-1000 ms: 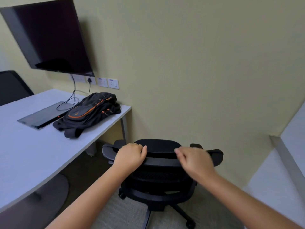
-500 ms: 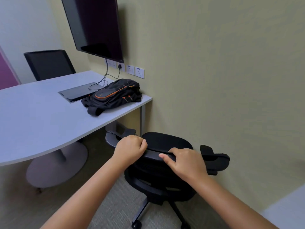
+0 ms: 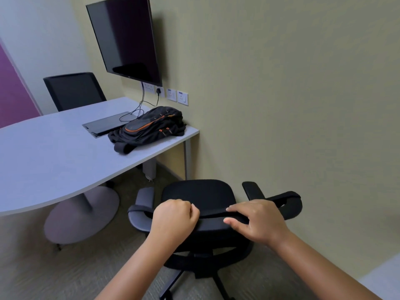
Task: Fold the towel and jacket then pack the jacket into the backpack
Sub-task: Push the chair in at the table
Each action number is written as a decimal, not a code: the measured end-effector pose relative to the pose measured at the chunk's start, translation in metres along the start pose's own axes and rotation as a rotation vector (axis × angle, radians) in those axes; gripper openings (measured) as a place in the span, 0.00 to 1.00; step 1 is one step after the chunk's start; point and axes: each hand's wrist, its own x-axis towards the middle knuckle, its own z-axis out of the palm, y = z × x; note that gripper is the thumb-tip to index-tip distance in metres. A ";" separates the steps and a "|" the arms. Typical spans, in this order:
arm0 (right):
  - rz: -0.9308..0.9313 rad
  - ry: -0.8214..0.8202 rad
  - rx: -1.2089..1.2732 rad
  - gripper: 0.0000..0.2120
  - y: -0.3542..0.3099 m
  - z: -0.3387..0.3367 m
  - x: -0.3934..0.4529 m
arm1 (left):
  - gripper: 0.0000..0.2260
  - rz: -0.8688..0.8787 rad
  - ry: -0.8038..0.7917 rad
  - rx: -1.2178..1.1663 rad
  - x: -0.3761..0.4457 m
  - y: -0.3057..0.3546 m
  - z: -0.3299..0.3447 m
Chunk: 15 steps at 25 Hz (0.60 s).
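Gripping the office chair's (image 3: 199, 195) backrest top, the left hand (image 3: 173, 219) was fisted, the right hand (image 3: 257, 221) loosely curled; the backpack (image 3: 149, 126) lay beyond-left, nearer the left hand.

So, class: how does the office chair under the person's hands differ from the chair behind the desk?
The near chair shows its seat, armrests and wheeled base; the far chair shows only its backrest above the table. Both hands, left and right, grip the near chair's back; nobody touches the far chair. Both are black.
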 end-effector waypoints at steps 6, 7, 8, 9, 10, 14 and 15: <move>0.093 -0.359 0.129 0.39 0.013 -0.011 0.021 | 0.16 -0.019 0.025 0.020 -0.020 0.016 -0.007; 0.094 -0.483 0.115 0.42 0.016 -0.009 0.028 | 0.15 -0.025 0.029 0.024 -0.022 0.018 -0.006; 0.085 -0.577 0.098 0.44 0.020 -0.007 0.033 | 0.14 -0.036 0.026 0.022 -0.024 0.020 -0.007; 0.064 -0.638 0.088 0.45 0.023 -0.003 0.038 | 0.14 -0.054 0.019 0.016 -0.025 0.023 -0.008; 0.043 -0.675 0.084 0.46 0.026 0.000 0.044 | 0.14 -0.070 0.015 0.013 -0.025 0.024 -0.009; -0.020 -0.764 0.089 0.46 0.029 0.009 0.056 | 0.14 -0.098 0.027 0.029 -0.028 0.027 -0.012; -0.025 -0.778 0.097 0.47 0.028 0.010 0.058 | 0.15 -0.114 0.019 0.037 -0.029 0.026 -0.013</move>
